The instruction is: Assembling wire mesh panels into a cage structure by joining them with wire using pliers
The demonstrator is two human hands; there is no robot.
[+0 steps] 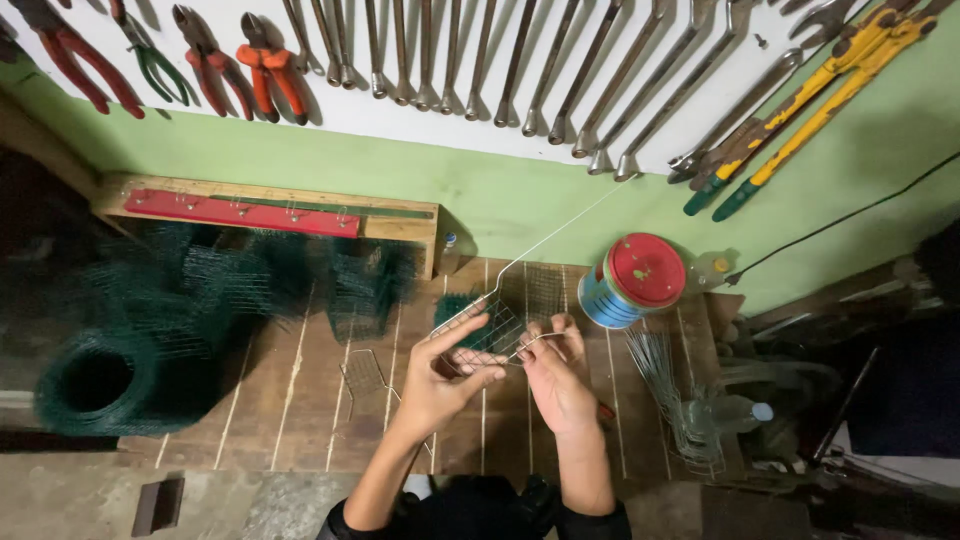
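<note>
My left hand [445, 375] grips the near edge of a small silver wire-mesh piece [495, 325] above the wooden bench. My right hand [555, 375] pinches a thin wire [560, 228] at the mesh's right edge. That wire runs up and to the right toward the wall. A green mesh scrap [458, 303] lies just behind the held piece.
Rolls and folded pieces of green wire mesh [150, 330] fill the bench's left. A blue can with a red lid [633, 280] stands at the right, with a bundle of cut wires [665, 385] and a plastic bottle [735, 410] nearby. Pliers, wrenches and bolt cutters [800, 110] hang on the wall.
</note>
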